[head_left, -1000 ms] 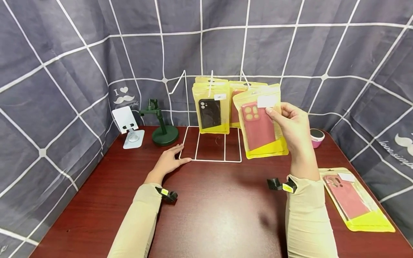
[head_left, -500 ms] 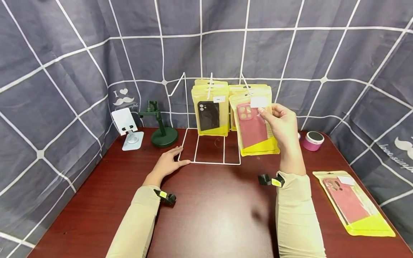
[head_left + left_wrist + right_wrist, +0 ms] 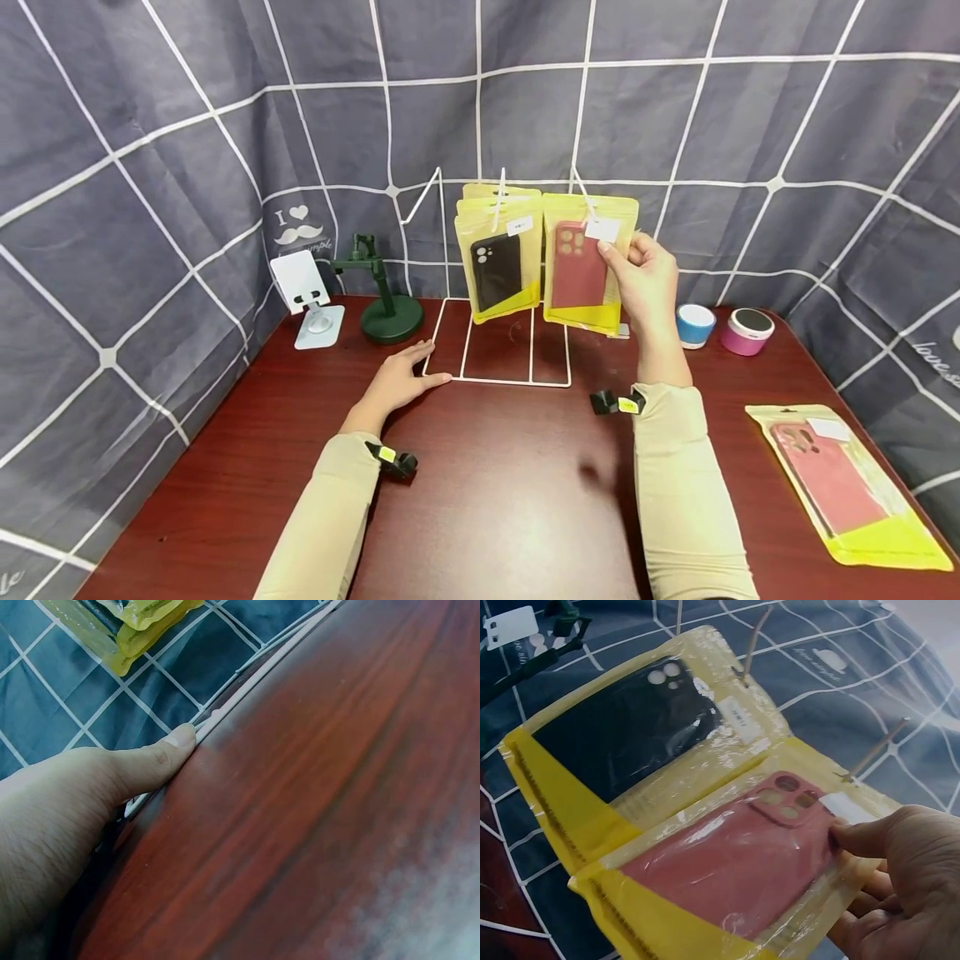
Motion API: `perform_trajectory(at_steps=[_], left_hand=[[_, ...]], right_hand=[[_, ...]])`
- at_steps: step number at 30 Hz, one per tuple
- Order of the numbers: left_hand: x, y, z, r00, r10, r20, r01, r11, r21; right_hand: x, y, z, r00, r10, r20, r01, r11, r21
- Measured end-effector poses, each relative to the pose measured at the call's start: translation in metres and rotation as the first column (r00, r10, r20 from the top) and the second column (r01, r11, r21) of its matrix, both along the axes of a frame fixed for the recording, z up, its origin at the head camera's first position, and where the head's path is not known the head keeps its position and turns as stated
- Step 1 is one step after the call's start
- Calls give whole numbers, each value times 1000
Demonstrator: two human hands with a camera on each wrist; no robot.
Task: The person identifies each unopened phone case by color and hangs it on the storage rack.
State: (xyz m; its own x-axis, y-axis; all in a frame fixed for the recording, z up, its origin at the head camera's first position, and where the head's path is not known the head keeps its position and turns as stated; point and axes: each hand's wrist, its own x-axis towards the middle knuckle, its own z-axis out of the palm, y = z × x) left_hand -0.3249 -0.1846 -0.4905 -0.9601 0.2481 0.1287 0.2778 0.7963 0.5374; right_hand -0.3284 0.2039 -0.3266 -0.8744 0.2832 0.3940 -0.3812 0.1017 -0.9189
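Observation:
My right hand (image 3: 645, 279) pinches the upper right part of a yellow bag with a red phone case (image 3: 581, 267) (image 3: 735, 866), holding it up against the right hook of a white wire display rack (image 3: 495, 379). The hook (image 3: 870, 754) pokes through the bag's top. On the middle hook hangs a yellow bag with a black phone case (image 3: 498, 267) (image 3: 622, 727). My left hand (image 3: 401, 383) (image 3: 90, 802) lies flat on the dark red table (image 3: 495, 492), fingertips against the rack's base wire (image 3: 225, 712).
Another bagged red case (image 3: 843, 483) lies flat at the table's right edge. A blue (image 3: 694, 324) and a pink (image 3: 746, 330) round speaker stand at the back right. A green stand (image 3: 382, 292) and a white phone stand (image 3: 307, 300) are at the back left. Checked grey cloth surrounds the table.
My right hand has carried the red case's bag away from me and up to the rack's right hook. The left hand has stayed on the rack's base.

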Motion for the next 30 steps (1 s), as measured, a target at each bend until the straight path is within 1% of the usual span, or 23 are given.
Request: perform_trajectory(at_steps=[4,10,15,20,23,26,30], left_hand=[[0,6,1,1000,-16,0,16,1000,14],[-2,12,3,1000,-23,-7,23,1000,16],[-4,14,3,999,-29,-16,29,999,15],[-4,15,1,1000,-30,-8,30,999,9],[-4,15,0,999,-33,-6,33,999,11],[-3,14,-1,999,-34,-6,34,999,10],[-1,12,-3,999,-36,-3,36,999,2]], right_hand=[[-5,3,-1,998,-64,-19,64,998,23],[-7,8,1,994,-103,-38,104,994,29],[-7,10,3,993,-113,-44,114,993,15],[-5,12,1,992,-120,-46,119,993,-8],[-4,14,-1,989,-138,-52,139,990,16],[-1,17,-3,987,-155,-38,157,987,42],[8,21,-7,991,-132,5,131,990,60]])
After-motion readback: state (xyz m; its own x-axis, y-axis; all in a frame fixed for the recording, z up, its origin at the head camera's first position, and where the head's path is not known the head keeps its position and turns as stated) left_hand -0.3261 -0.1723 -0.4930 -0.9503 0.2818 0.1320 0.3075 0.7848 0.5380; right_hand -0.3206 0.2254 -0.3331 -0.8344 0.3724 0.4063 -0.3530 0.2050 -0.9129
